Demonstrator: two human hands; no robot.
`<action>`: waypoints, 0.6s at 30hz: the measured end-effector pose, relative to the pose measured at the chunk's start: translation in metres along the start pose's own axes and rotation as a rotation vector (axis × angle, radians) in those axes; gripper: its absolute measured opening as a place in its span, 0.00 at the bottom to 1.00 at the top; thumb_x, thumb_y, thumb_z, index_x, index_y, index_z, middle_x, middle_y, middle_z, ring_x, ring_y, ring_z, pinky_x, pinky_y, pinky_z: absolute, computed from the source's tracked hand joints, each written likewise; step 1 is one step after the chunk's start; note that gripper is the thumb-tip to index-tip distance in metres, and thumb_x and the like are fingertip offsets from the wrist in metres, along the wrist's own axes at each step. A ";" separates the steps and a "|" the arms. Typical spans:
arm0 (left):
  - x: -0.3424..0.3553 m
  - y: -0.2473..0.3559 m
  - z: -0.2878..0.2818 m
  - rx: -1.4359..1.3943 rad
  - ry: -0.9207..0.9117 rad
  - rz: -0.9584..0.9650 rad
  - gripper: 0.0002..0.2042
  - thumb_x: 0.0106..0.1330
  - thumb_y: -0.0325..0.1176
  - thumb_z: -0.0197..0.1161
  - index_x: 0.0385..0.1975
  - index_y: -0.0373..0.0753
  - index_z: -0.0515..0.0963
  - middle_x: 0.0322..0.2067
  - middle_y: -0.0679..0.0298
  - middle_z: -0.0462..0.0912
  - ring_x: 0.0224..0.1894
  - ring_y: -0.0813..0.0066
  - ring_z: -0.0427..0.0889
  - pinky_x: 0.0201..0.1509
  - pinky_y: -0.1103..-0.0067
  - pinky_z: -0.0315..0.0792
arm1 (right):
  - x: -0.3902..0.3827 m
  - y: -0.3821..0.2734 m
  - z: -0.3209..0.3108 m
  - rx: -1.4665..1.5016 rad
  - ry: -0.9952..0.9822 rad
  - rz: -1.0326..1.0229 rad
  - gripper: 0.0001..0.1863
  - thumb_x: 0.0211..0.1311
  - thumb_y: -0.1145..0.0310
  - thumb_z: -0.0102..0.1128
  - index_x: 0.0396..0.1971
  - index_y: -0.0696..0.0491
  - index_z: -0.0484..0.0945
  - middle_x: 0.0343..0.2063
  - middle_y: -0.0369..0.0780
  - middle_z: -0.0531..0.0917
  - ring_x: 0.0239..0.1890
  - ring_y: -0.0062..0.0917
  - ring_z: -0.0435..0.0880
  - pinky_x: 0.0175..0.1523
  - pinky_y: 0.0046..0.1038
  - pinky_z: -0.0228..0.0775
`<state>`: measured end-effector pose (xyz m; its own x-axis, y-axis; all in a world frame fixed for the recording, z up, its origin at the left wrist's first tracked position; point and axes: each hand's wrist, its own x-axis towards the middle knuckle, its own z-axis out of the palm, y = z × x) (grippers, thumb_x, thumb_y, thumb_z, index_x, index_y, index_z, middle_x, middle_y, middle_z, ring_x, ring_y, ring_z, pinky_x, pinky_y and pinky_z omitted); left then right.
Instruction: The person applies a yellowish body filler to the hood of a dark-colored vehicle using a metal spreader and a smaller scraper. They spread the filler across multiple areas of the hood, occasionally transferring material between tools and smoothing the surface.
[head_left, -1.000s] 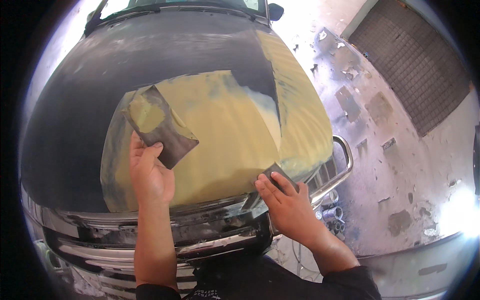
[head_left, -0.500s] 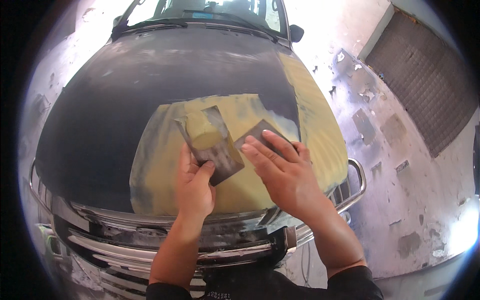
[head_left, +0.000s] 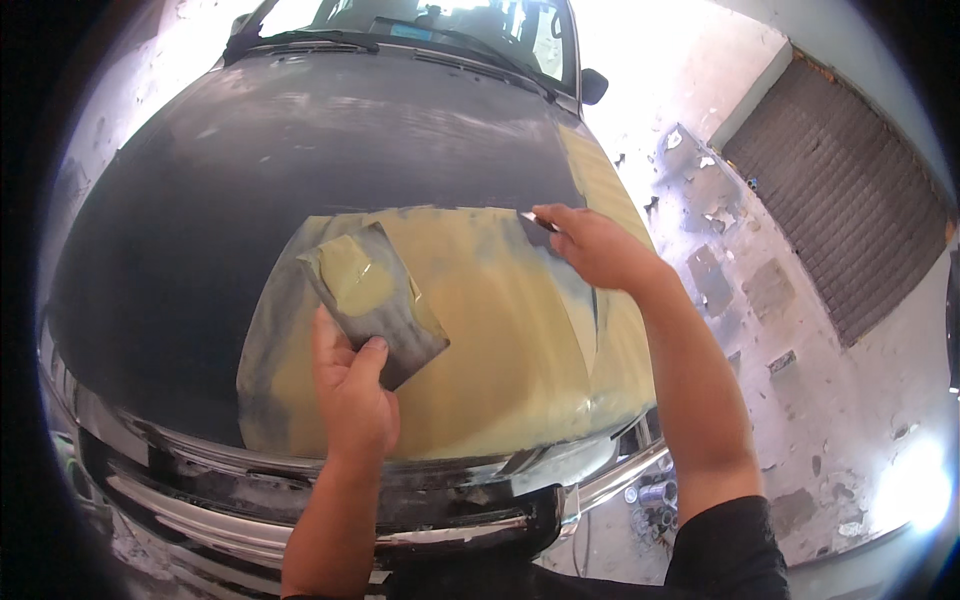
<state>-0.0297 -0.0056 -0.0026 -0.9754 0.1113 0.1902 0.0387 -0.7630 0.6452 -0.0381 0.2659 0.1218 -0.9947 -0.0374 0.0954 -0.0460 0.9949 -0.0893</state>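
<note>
A dark car hood point(head_left: 200, 270) lies before me, its front right part coated in yellow body filler point(head_left: 500, 330). My left hand point(head_left: 355, 385) is closed on a flat rectangular spreader plate point(head_left: 405, 340), thumb on top. On that plate sits a lump of yellow-green filler paste point(head_left: 355, 280). Out at the far edge of the yellow area, my right hand point(head_left: 595, 245) grips a dark, thin filler spreader point(head_left: 538, 232). That spreader is seen almost edge-on at the surface; whether it touches the hood I cannot tell.
Chrome bumper bars point(head_left: 450, 530) run along the near side of the hood. Beyond the hood is the windshield point(head_left: 460, 35) with its wipers. To the right lie a stained floor point(head_left: 790, 400) and a brown quilted mat point(head_left: 840, 190). Cans point(head_left: 655, 495) stand beside the bumper.
My right hand has moved away from me and slightly right with its spreader, apart from the other plate. My left hand has shifted left and a little nearer, still holding the plate with paste.
</note>
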 end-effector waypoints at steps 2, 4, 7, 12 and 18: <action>0.000 0.002 0.000 -0.014 0.020 -0.037 0.29 0.60 0.15 0.44 0.65 0.35 0.56 0.60 0.57 0.66 0.61 0.69 0.66 0.65 0.74 0.58 | 0.025 0.009 0.000 0.026 -0.096 0.037 0.20 0.66 0.71 0.47 0.57 0.54 0.67 0.52 0.45 0.76 0.56 0.40 0.73 0.59 0.34 0.65; 0.000 0.002 -0.002 0.004 0.057 -0.063 0.29 0.60 0.15 0.43 0.65 0.35 0.56 0.60 0.57 0.65 0.61 0.68 0.66 0.66 0.73 0.57 | 0.044 0.013 0.003 0.050 -0.155 0.015 0.19 0.67 0.70 0.45 0.58 0.54 0.66 0.52 0.44 0.77 0.55 0.39 0.74 0.58 0.33 0.65; 0.002 0.000 -0.004 -0.010 0.045 -0.051 0.29 0.59 0.15 0.43 0.65 0.35 0.56 0.60 0.57 0.65 0.62 0.68 0.65 0.66 0.72 0.57 | 0.062 0.008 0.006 0.044 -0.211 -0.034 0.19 0.67 0.70 0.45 0.58 0.54 0.67 0.53 0.44 0.77 0.55 0.38 0.74 0.58 0.33 0.65; 0.002 -0.002 -0.004 -0.004 0.052 -0.057 0.29 0.59 0.16 0.44 0.64 0.35 0.56 0.60 0.57 0.66 0.62 0.68 0.65 0.66 0.72 0.57 | 0.059 -0.014 0.013 0.026 -0.292 0.058 0.20 0.66 0.71 0.44 0.57 0.54 0.67 0.52 0.45 0.77 0.55 0.39 0.74 0.58 0.32 0.65; 0.003 -0.002 -0.008 -0.009 0.016 -0.018 0.28 0.60 0.16 0.44 0.64 0.34 0.57 0.58 0.56 0.67 0.61 0.69 0.66 0.65 0.73 0.57 | 0.035 -0.018 0.003 -0.030 -0.365 0.015 0.19 0.66 0.70 0.45 0.57 0.54 0.67 0.52 0.45 0.77 0.55 0.38 0.74 0.58 0.32 0.65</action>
<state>-0.0338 -0.0090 -0.0089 -0.9793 0.1150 0.1663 0.0189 -0.7667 0.6417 -0.0727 0.2468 0.1233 -0.9626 -0.0483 -0.2665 -0.0339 0.9977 -0.0583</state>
